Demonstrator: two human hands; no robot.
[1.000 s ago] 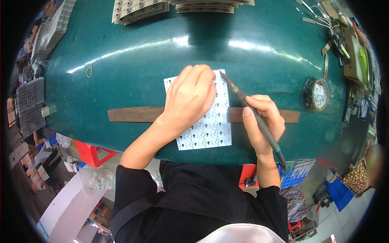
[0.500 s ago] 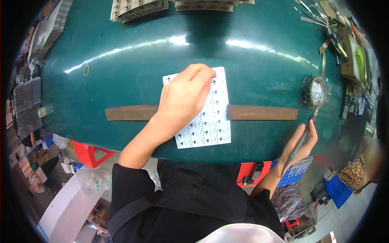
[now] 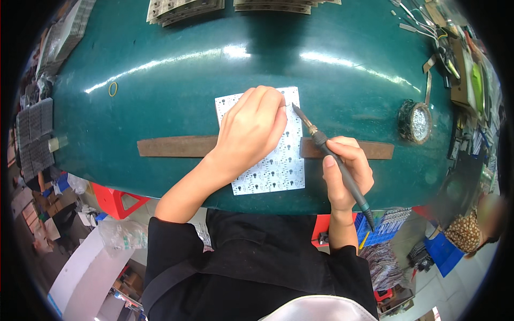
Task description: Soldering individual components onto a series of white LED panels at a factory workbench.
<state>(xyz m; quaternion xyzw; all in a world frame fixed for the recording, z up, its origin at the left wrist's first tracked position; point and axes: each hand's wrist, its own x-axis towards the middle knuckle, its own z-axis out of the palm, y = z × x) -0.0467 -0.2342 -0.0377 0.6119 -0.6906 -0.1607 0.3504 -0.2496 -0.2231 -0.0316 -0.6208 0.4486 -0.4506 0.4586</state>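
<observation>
A white printed circuit board panel (image 3: 270, 174) with black markings lies on the green table, tilted slightly. My left hand (image 3: 251, 120) rests over its upper left part, fingers closed in a pinch. A thin strand like solder wire shows between its fingertips and the iron's tip. My right hand (image 3: 349, 174) grips a soldering iron (image 3: 323, 140) like a pen. The iron slants up and left, its tip at the board's upper right, close to the left fingertips. Brown bars (image 3: 348, 150) stick out on both sides of the board.
A round dark-rimmed dish (image 3: 420, 123) with silvery filling sits at the right. Stacked board panels (image 3: 184, 9) stand at the far edge, more (image 3: 37, 139) at the left. A yellow rubber band (image 3: 113, 89) lies at left. Wires and tools (image 3: 428, 27) clutter the far right.
My right hand has brought the soldering iron from the round dish leftward to the board's upper right. The left hand stays over the board, its fingers shifted slightly.
</observation>
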